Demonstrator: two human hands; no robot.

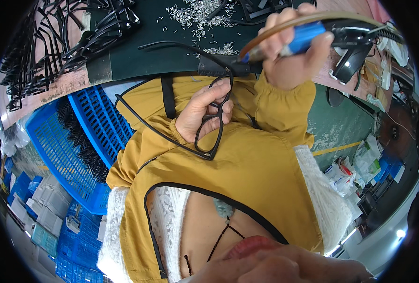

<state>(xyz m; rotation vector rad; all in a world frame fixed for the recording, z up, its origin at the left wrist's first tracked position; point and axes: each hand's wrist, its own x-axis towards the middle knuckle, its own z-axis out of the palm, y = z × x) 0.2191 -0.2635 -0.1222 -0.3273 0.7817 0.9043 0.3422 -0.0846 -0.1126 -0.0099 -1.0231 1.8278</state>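
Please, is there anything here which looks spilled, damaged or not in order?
Yes: many small silvery pins lie loose on the dark green mat, with strays apart from the main pile, so they look spilled, though perhaps on purpose. The black glasses frame in the left hand shows no clear damage.

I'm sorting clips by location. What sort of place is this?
Probably an eyewear workshop: the left hand holds black glasses, a heap of similar black frames lies on the bench, and many small metal pins are scattered there.
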